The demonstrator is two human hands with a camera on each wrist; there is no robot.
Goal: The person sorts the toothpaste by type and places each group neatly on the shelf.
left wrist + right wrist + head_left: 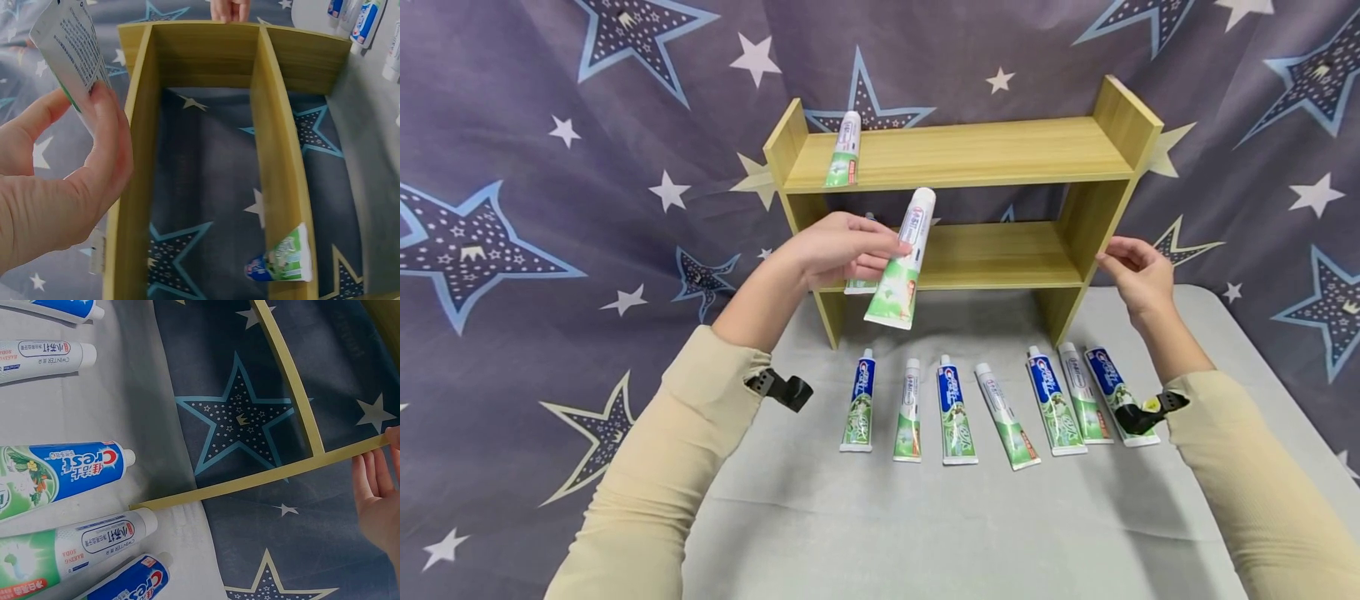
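Observation:
My left hand (842,250) pinches a white-and-green toothpaste tube (895,292) between thumb and fingers, cap up, in front of a two-tier wooden shelf (992,157). In the left wrist view the back of this tube (75,47) shows small print. At the shelf's right side panel, my right hand (1142,275) grips the edge, its thumb and fingers on opposite faces in the right wrist view. Another white-and-green tube (844,154) lies at the left end of the top board. On the lower board is a blue-and-green tube (290,256), mostly hidden behind my left hand in the head view.
Several tubes lie in a row on the grey table before the shelf, blue-and-green ones (955,412) among white-and-green ones (908,412). At the right they crowd together, near a blue tube (1108,379). A star-patterned curtain (512,350) hangs behind.

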